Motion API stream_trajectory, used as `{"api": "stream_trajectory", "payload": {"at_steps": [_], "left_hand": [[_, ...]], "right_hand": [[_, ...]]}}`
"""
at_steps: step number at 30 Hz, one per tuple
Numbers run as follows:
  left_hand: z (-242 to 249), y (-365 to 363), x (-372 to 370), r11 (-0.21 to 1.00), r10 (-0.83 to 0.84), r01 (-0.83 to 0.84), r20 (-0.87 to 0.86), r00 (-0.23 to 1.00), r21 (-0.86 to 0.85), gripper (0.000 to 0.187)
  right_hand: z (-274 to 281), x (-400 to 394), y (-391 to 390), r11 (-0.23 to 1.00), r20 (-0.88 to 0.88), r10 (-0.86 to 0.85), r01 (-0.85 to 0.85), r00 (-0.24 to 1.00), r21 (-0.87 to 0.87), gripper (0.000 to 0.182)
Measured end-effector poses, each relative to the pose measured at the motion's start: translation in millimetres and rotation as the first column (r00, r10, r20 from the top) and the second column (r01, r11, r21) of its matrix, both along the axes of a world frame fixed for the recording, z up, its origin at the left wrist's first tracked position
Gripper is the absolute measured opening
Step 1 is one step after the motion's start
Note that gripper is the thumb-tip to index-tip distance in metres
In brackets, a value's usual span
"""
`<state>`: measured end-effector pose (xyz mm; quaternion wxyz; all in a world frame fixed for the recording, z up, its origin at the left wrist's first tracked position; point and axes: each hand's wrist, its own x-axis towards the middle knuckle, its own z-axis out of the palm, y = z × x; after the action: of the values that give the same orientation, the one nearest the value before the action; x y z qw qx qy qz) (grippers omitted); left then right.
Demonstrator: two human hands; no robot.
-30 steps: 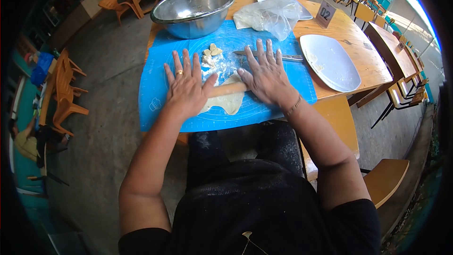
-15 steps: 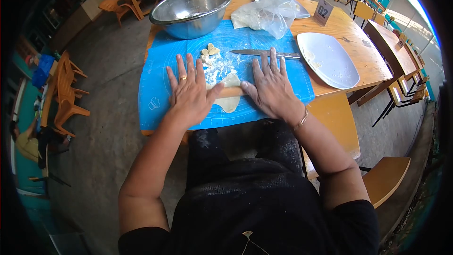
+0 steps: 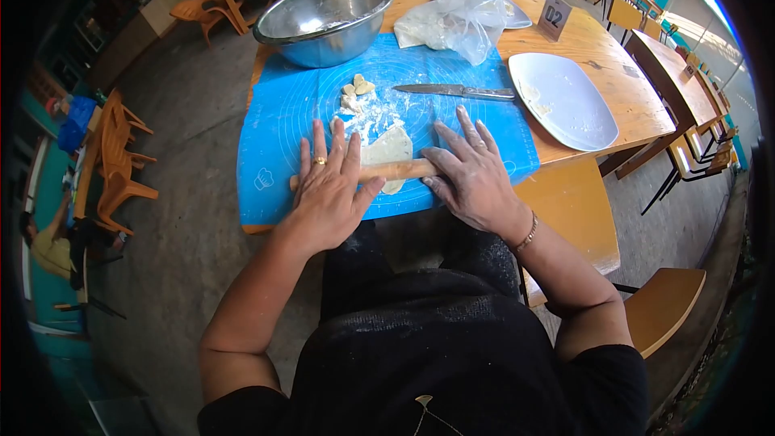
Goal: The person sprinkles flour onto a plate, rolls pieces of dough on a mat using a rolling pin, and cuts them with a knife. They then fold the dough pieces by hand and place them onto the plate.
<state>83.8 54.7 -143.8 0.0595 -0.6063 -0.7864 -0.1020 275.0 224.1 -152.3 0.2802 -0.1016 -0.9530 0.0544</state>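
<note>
two hands (image 3: 331, 186) (image 3: 472, 178) press a rolling pin (image 3: 395, 169), knife (image 3: 456, 90) and bowl (image 3: 323, 20) beyond.

rolling pin (image 3: 400, 169): wooden; lying crosswise | dough (image 3: 389, 148): pale; flattened beneath

Both ends of the rolling pin (image 3: 400, 169) lie hidden under the palms at nine and three o'clock.

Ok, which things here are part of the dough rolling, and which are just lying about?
In use: left hand, right hand, rolling pin, dough sheet, blue mat.
Lying about: knife, steel bowl, plastic bag, white plate, number sign.
</note>
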Motion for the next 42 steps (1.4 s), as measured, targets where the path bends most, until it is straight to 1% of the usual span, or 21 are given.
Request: {"api": "stream_trajectory", "payload": {"at_steps": [1,2,3,5,8,9,12,13,14,15,17,21,27,29,30,32,33,35,36,38,42], "left_hand": [[6.0,-2.3,-2.1,1.0,0.0,0.0,0.001,1.0,-0.008,0.072],[14.2,-3.0,-7.1,0.996,-0.074,0.06,0.27,0.96,0.061,0.065],[19.5,0.2,-11.7,0.985,-0.156,0.094,0.512,0.845,0.146,0.058],[27.6,18.9,-25.2,0.909,-0.212,-0.031,0.525,0.825,0.416,0.036],[31.0,46.1,-45.3,0.881,-0.174,-0.122,0.553,0.815,0.458,0.029],[26.3,54.9,-49.4,0.863,-0.168,-0.171,0.588,0.791,0.476,0.028],[8.0,77.6,-45.0,0.904,-0.164,-0.077,0.508,0.846,0.42,0.024],[3.0,83.1,-42.8,0.931,-0.175,-0.017,0.485,0.857,0.366,0.024],[1.2,86.5,-38.7,0.93,-0.233,0.106,0.338,0.912,0.353,0.023],[-1.0,89.6,-34.3,0.931,-0.233,0.107,0.344,0.91,0.348,0.023],[-1.0,94.5,-25.3,0.916,-0.301,0.255,0.112,0.947,0.311,0.022],[13.3,96.5,-18.6,0.958,-0.253,0.221,0.174,0.952,0.184,0.02],[21.2,103.4,-28.4,0.987,-0.16,0.157,0.247,0.956,0.031,0.014],[27.4,105.1,-28.9,0.991,-0.089,0.12,0.403,0.911,-0.052,0.014],[32.3,105.4,-28.7,0.991,-0.09,0.122,0.404,0.91,-0.053,0.014],[40.6,103.5,-27.6,0.993,0.048,0.021,0.543,0.838,-0.119,0.016],[37.3,102.9,-29.6,0.993,0.048,0.021,0.545,0.837,-0.119,0.016],[30.4,101.3,-32.3,0.997,-0.051,0.016,0.447,0.893,0.081,0.021],[28.4,98.0,-29.7,0.996,-0.052,0.016,0.449,0.892,0.083,0.021],[25.3,88.3,-19.9,0.955,-0.29,0.257,0.283,0.914,0.15,0.024],[21.4,78.8,-14.8,0.936,-0.344,0.322,0.17,0.924,0.144,0.026]], "right_hand": [[-1.4,3.8,1.2,1.0,0.001,0.0,0.0,1.0,-0.008,0.037],[-0.6,7.3,1.7,0.999,-0.018,0.0,0.0,1.0,-0.035,0.035],[1.7,9.6,2.0,0.998,-0.039,0.001,-0.003,0.999,-0.059,0.033],[12.1,11.7,4.9,0.999,-0.112,-0.026,0.029,0.993,0.026,0.03],[26.4,25.3,25.9,0.992,-0.187,-0.119,0.124,0.975,0.013,0.025],[32.3,35.0,32.9,0.983,-0.14,-0.177,0.167,0.974,-0.079,0.024],[50.8,69.2,53.4,0.944,-0.205,-0.32,0.329,0.925,0.011,0.023],[55.0,81.1,59.1,0.918,-0.161,-0.396,0.391,0.904,-0.061,0.022],[59.7,90.0,61.9,0.904,-0.181,-0.41,0.373,0.894,-0.209,0.024],[61.1,97.3,64.8,0.87,-0.197,-0.428,0.344,0.882,-0.353,0.025],[57.1,105.7,77.1,0.869,-0.287,-0.42,0.29,0.861,-0.401,0.029],[58.0,103.6,79.1,0.826,-0.317,-0.419,0.213,0.851,-0.522,0.034],[50.4,89.8,73.3,0.831,-0.301,-0.394,0.197,0.869,-0.521,0.036],[50.2,88.1,74.1,0.819,-0.288,-0.393,0.19,0.873,-0.541,0.035],[49.4,87.6,75.0,0.824,-0.291,-0.391,0.19,0.873,-0.534,0.035],[47.9,86.6,76.1,0.827,-0.291,-0.388,0.192,0.874,-0.528,0.035],[47.2,86.0,76.4,0.825,-0.304,-0.381,0.172,0.873,-0.539,0.035],[45.4,83.8,77.8,0.822,-0.316,-0.374,0.154,0.872,-0.548,0.035],[43.7,82.4,78.8,0.821,-0.317,-0.365,0.142,0.875,-0.552,0.034],[44.9,79.1,78.9,0.821,-0.318,-0.358,0.134,0.878,-0.555,0.034],[46.7,61.5,73.3,0.826,-0.192,-0.403,0.265,0.895,-0.497,0.023]]}}
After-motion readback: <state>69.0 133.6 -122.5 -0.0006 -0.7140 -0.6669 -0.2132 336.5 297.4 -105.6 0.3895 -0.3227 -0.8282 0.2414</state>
